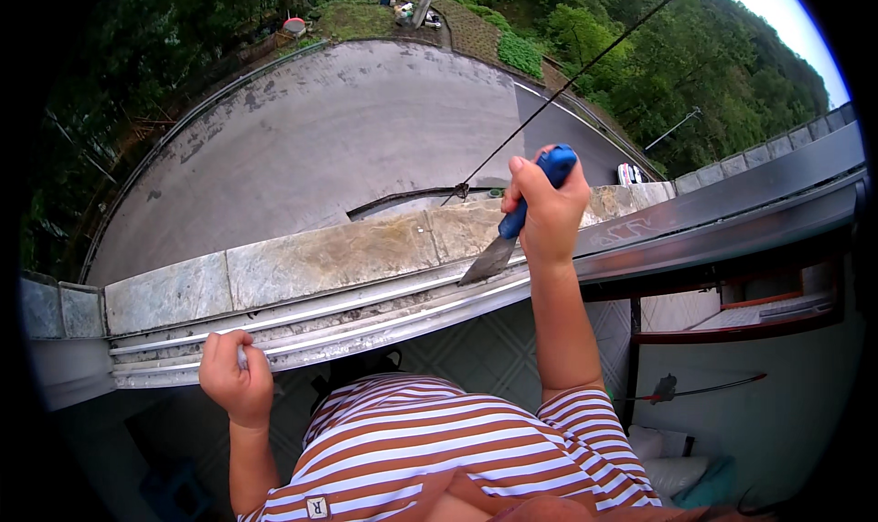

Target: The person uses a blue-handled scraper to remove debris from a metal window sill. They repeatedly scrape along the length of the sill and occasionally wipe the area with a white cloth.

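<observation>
My right hand (pixel 551 213) is wrapped round the blue handle of a putty knife (pixel 491 258). The metal blade slants down to the left, its edge at the dirty grooves of a white sliding-window track (pixel 325 331). Farther left, my left hand (pixel 236 380) rests closed at the near edge of the same track. A small pale bit shows between its fingers, too little to name. Dark grime and crumbs lie along the grooves.
Beyond the track runs a stone-tiled outer ledge (pixel 329 258), with a drop to a grey paved road (pixel 347 129). A dark cable (pixel 585 69) crosses upward from the ledge. At right are a metal-framed window panel (pixel 722 213) and an indoor shelf (pixel 741 312).
</observation>
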The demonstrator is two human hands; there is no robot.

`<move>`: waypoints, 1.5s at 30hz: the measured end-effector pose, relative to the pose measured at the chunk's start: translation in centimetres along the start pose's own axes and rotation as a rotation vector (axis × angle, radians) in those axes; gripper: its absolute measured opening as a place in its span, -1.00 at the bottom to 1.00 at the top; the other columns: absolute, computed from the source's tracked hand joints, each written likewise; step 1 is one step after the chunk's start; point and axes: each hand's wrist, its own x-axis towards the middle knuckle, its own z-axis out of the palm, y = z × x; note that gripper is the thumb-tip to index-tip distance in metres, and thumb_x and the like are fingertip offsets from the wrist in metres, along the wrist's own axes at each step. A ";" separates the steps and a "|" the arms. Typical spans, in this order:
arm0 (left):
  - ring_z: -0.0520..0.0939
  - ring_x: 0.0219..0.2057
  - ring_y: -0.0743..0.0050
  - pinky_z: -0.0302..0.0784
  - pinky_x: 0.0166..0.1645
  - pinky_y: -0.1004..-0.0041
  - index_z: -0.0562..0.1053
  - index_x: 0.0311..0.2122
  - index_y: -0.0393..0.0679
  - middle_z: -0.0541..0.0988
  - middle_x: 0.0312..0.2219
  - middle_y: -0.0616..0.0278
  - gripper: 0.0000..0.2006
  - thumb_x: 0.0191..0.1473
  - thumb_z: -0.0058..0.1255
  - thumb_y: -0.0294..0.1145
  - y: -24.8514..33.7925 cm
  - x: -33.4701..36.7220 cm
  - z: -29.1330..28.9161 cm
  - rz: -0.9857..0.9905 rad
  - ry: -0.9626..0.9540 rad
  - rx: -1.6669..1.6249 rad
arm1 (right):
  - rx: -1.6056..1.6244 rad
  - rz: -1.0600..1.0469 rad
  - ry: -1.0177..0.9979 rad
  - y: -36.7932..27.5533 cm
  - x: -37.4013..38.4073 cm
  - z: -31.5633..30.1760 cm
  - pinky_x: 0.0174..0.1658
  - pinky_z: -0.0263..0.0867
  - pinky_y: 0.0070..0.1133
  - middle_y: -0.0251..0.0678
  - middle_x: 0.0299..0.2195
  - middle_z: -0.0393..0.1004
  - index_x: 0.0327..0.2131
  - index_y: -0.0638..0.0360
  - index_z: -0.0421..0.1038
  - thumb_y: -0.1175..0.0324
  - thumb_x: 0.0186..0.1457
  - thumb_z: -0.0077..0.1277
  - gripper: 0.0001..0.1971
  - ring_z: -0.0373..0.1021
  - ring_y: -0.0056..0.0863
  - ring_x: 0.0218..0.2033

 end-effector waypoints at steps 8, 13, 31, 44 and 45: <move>0.41 -0.61 0.11 0.27 -0.52 0.32 0.43 -0.51 -0.23 0.38 -0.61 0.10 -0.88 -0.24 -0.07 -0.67 0.0 0.0 -0.2 0.001 -0.023 -0.021 | -0.124 0.148 -0.055 2.5 2.7 1.2 -0.67 0.13 -0.68 -0.44 -0.69 0.31 -0.46 0.17 0.24 0.45 -0.01 0.13 -0.79 0.22 -0.69 -0.75; 0.42 -0.62 0.09 0.27 -0.54 0.30 0.46 -0.50 -0.20 0.39 -0.61 0.12 -0.88 -0.23 -0.05 -0.65 -0.2 0.0 -0.4 0.003 -0.041 0.001 | -0.146 0.191 -0.058 3.0 3.2 1.7 -0.69 0.12 -0.67 -0.45 -0.71 0.30 -0.47 0.17 0.24 0.44 -0.02 0.13 -0.79 0.20 -0.69 -0.77; 0.39 -0.67 0.08 0.23 -0.59 0.27 0.47 -0.49 -0.20 0.36 -0.64 0.11 -0.85 -0.27 -0.05 -0.66 -0.2 0.0 -0.3 -0.009 -0.043 -0.018 | -0.178 0.228 0.049 1.0 2.3 2.7 -0.71 0.11 -0.66 -0.44 -0.71 0.28 -0.46 0.17 0.24 0.45 0.00 0.16 -0.77 0.20 -0.67 -0.78; 0.39 -0.66 0.11 0.23 -0.59 0.30 0.45 -0.51 -0.21 0.37 -0.63 0.11 -0.86 -0.26 -0.05 -0.67 -0.1 0.4 -0.4 0.029 -0.034 -0.056 | 0.078 -0.305 0.039 -1.4 -7.5 -0.1 -0.58 0.32 -0.55 -0.27 -0.60 0.31 -0.35 0.17 0.13 0.64 0.05 -0.04 -0.78 0.25 -0.57 -0.68; 0.39 -0.66 0.12 0.23 -0.59 0.31 0.45 -0.51 -0.21 0.37 -0.63 0.12 -0.86 -0.26 -0.05 -0.68 -0.1 0.4 -0.4 0.029 -0.032 -0.063 | 0.083 -0.331 0.017 -1.3 -8.4 -0.3 -0.56 0.33 -0.53 -0.26 -0.61 0.30 -0.33 0.16 0.11 0.63 0.04 -0.04 -0.77 0.25 -0.56 -0.67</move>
